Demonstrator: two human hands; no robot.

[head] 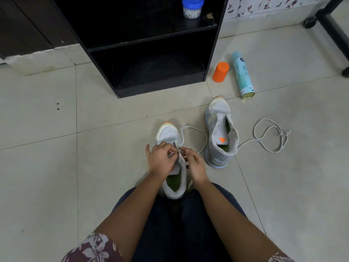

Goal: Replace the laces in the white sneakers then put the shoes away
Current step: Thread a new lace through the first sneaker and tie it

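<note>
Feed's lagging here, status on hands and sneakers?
Left hand, right hand pinching lace at eyelets of near sneaker. Far sneaker unlaced, loose lace beside it. Nothing blocking shelf.

Left sleeve [92, 248]: short, maroon, printed with pale grey-white flowers and leaves.
Right sleeve [281, 259]: matched that maroon floral cloth; showed only a corner at the frame's edge.
Trousers [179, 224]: dark navy, plain.
Forearms [132, 210]: bare below the sleeves.
Left hand [162, 157], right hand [196, 167]: bare.
</note>
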